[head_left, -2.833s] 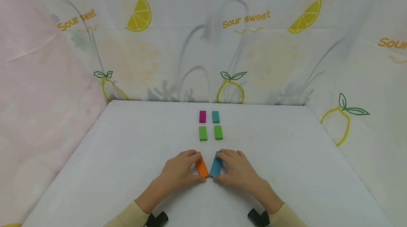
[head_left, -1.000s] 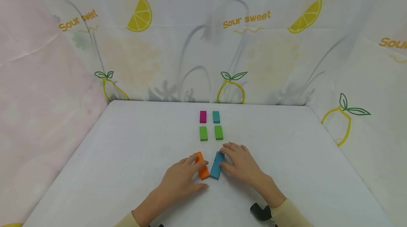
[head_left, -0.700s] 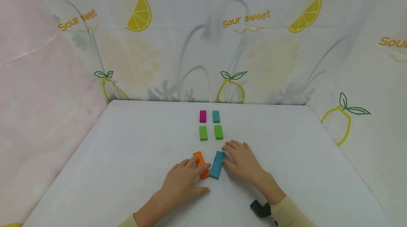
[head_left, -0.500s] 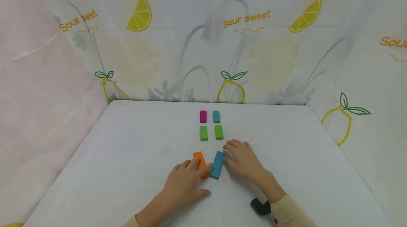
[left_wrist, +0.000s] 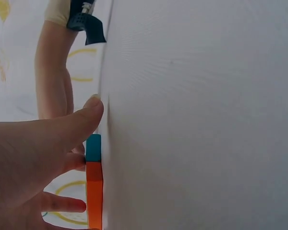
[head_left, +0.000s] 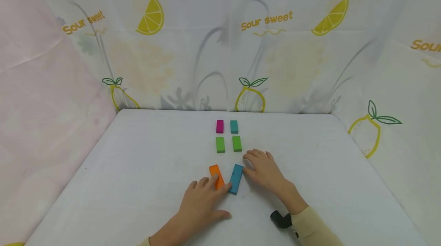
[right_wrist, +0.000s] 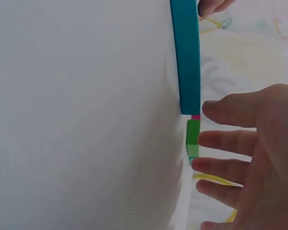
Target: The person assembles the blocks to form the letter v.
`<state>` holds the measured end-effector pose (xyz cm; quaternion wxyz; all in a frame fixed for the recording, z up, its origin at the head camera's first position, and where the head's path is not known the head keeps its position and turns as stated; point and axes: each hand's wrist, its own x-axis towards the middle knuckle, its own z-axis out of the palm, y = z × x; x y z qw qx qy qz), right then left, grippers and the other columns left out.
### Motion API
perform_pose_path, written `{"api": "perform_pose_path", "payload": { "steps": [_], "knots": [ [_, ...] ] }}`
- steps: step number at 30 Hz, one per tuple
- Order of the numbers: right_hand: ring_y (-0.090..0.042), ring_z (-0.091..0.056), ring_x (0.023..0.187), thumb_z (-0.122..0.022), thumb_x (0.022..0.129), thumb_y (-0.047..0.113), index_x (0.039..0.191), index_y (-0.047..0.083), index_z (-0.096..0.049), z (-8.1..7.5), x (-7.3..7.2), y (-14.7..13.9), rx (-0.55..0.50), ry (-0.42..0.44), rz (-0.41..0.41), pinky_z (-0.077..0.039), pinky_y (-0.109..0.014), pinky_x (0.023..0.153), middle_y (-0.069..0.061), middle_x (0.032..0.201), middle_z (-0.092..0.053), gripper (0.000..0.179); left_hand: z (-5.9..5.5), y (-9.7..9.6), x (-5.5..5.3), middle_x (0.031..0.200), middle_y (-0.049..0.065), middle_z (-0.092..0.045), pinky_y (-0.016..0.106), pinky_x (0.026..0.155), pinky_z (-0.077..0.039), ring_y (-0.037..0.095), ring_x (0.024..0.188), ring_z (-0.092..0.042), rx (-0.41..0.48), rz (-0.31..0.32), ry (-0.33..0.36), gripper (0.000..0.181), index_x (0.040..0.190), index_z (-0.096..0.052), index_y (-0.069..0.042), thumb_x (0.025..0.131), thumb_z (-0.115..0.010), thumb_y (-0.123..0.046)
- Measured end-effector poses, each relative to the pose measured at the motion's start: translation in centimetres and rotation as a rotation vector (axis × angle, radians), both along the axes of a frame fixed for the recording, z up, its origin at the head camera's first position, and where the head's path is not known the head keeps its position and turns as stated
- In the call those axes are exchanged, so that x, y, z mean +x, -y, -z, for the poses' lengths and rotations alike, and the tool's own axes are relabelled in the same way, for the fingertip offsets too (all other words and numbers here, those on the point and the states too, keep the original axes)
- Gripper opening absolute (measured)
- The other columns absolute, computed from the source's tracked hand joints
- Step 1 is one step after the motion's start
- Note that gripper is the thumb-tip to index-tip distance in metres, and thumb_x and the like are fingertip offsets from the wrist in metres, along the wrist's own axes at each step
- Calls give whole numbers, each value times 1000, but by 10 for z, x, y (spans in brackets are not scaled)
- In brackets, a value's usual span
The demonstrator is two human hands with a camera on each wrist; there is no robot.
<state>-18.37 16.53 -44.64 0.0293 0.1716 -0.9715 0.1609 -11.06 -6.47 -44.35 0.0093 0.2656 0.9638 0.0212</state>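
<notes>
An orange block [head_left: 215,170] and a blue block [head_left: 236,179] lie flat on the white table, slanted with their near ends close together. Over the near part of the orange block spreads my left hand [head_left: 201,202], its index fingertip at the blue block's near end and its thumb held apart. In the left wrist view, fingertips sit right beside the orange block [left_wrist: 94,196]. My right hand [head_left: 265,169] is just right of the blue block, fingers spread and holding nothing. The right wrist view has its thumb near one end of the blue block [right_wrist: 187,57].
Farther back stand two light green blocks [head_left: 220,145] [head_left: 237,144], with a magenta block [head_left: 219,126] and a teal block [head_left: 234,126] behind them. A lemon-print cloth [head_left: 296,66] hangs past the far edge. A black wrist device [head_left: 280,220] sits at the right sleeve.
Both hands have let go of the orange and blue blocks. The left hand has shifted nearer and rightward over them; the right hand has moved away and rightward. The blocks have barely moved.
</notes>
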Motion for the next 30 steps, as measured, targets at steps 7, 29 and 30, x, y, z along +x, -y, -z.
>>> {"api": "perform_pose_path", "payload": {
  "steps": [7, 29, 30],
  "knots": [
    [-32, -50, 135, -68, 92, 27, 124, 11, -65, -3, -7, -1, -4, 16, 11, -33, -68, 110, -10, 134, -62, 36, -1, -2, 2, 136, 5, -53, 49, 85, -51, 27, 110, -56, -6, -12, 29, 72, 140, -53, -42, 77, -63, -75],
    [-33, -44, 140, -68, 92, 25, 135, 8, -58, -10, -45, -4, -23, 15, -97, -32, -62, 114, -14, 145, -54, 48, 0, -3, 2, 143, 6, -54, 49, 84, -53, 30, 116, -58, -18, -17, 26, 70, 141, -52, -43, 78, -64, -73],
    [-34, -44, 140, -68, 91, 25, 135, 7, -58, -10, -47, -4, -19, 9, -106, -32, -62, 113, -14, 144, -54, 48, 1, -3, 2, 143, 6, -54, 50, 85, -53, 30, 117, -58, -16, -18, 26, 70, 141, -52, -43, 78, -65, -72]
  ]
}}
